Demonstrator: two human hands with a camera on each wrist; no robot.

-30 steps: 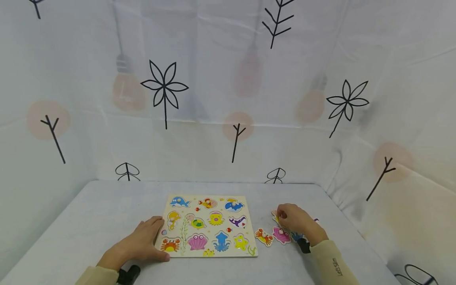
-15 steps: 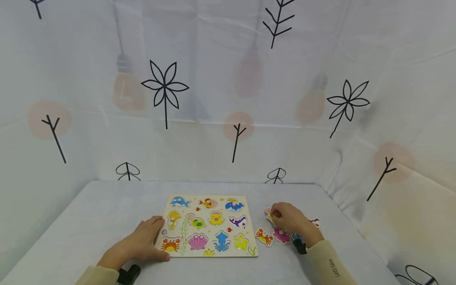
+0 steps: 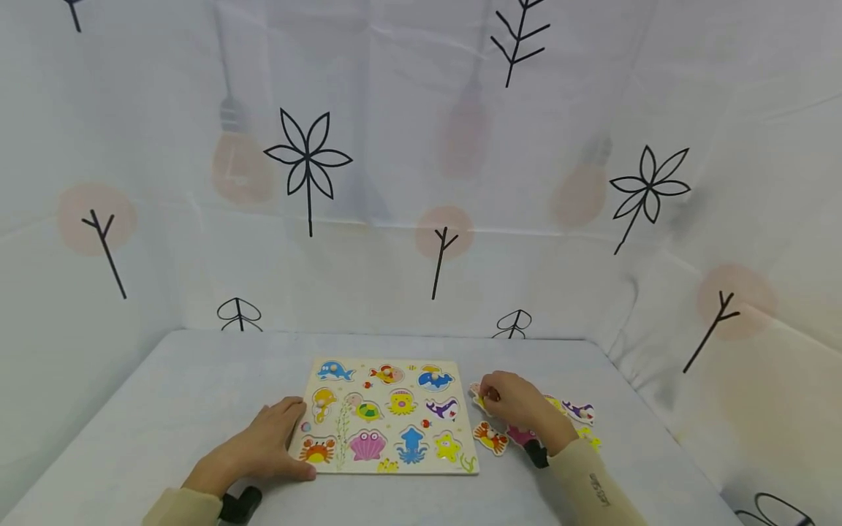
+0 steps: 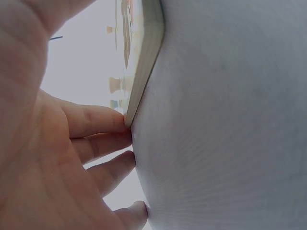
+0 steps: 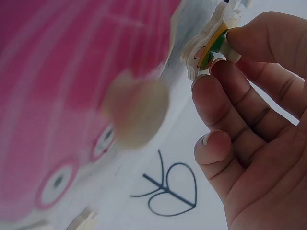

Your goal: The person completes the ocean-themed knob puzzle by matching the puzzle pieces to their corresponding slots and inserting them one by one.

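Observation:
My left hand [image 3: 266, 442] lies at the near left corner of the wooden puzzle board [image 3: 378, 387], thumb along the front edge and fingers spread along the left edge. Seen from the left wrist, nearly straight fingers touch the board's side and the table. To the right of the board, my right hand [image 3: 516, 402] pinches a turtle puzzle piece [image 5: 213, 45], green and yellow, by its knob between thumb and fingertips. The piece is tilted in the right wrist view. Below that hand are a crab piece [image 3: 490, 438] and a partly covered pink shell piece [image 3: 522, 434].
More loose pieces lie right of the hand: a purple-and-white whale [image 3: 579, 412], a yellow piece [image 3: 554, 402] and a yellow star [image 3: 590, 438], partly behind the sleeve. On the board, knobs show on several sea animals, such as the seahorse [image 3: 322, 405]. A patterned cloth hangs behind the table.
My right hand has moved left toward the board with the turtle piece, uncovering the whale and yellow pieces behind it. My left hand has stayed at the board's corner.

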